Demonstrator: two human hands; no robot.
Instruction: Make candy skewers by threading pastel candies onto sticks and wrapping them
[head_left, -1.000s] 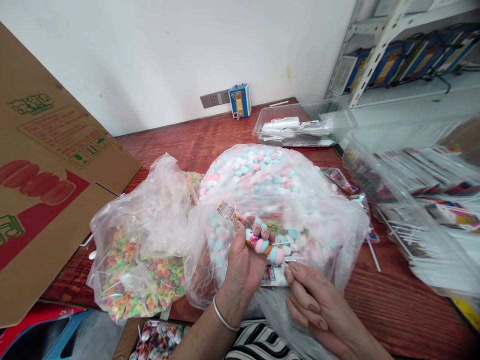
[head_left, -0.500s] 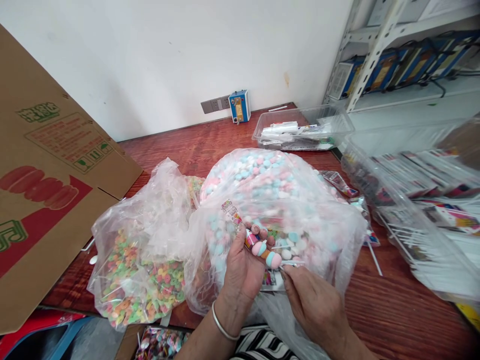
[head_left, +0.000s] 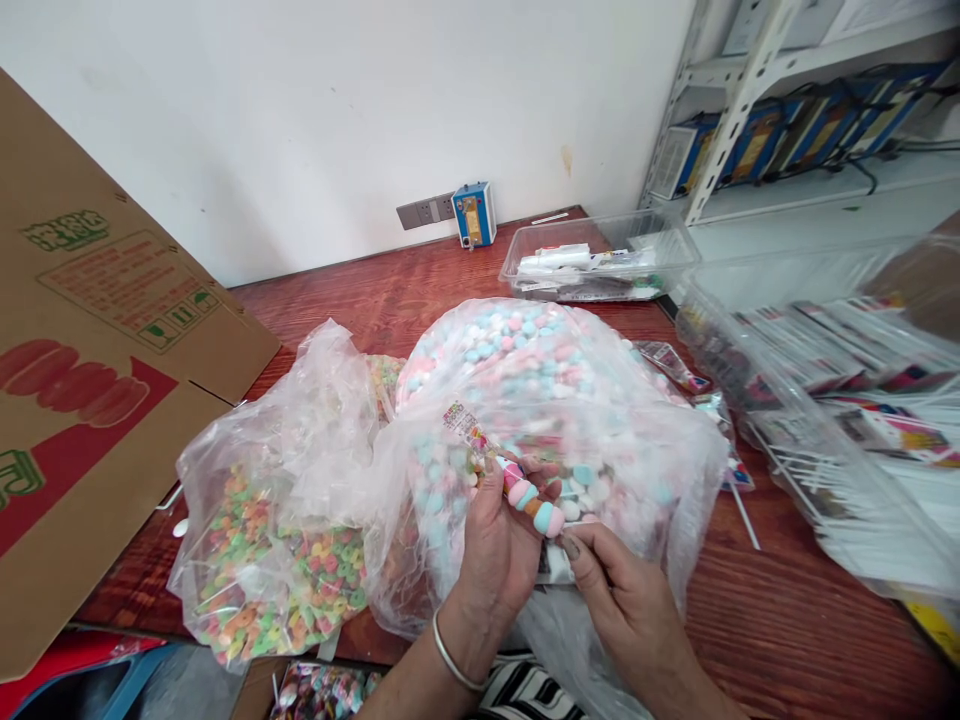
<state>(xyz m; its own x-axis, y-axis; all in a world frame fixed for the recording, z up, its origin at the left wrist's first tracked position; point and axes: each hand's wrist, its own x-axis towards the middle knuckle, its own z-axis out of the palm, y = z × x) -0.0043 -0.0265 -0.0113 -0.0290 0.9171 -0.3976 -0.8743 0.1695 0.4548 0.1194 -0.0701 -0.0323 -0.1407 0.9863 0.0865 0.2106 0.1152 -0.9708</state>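
My left hand (head_left: 499, 545), palm up with a metal bangle at the wrist, is closed round a marshmallow skewer (head_left: 534, 505). Pink, blue and brownish pieces are threaded in a row, with a printed clear wrapper (head_left: 466, 425) sticking up from the upper end. At the skewer's lower end, my right hand (head_left: 619, 590) pinches with thumb and forefinger; the stick itself is mostly hidden there. Just behind both hands lies a large clear bag (head_left: 547, 350) of pink, blue and white marshmallows, its mouth facing me.
Left of it lies a clear bag (head_left: 277, 570) of colourful ring candies, beside a cardboard box (head_left: 97, 350). Clear plastic trays (head_left: 600, 250) with packaging and sticks stand at the back and right. A blue device (head_left: 474, 215) stands by the wall. Wrapped sweets (head_left: 322, 690) fill a box below the table edge.
My left fingers have curled closer round the skewer, and the white sticks seen beside it are out of sight. My right hand stays at its lower end, with its fingers slightly shifted.
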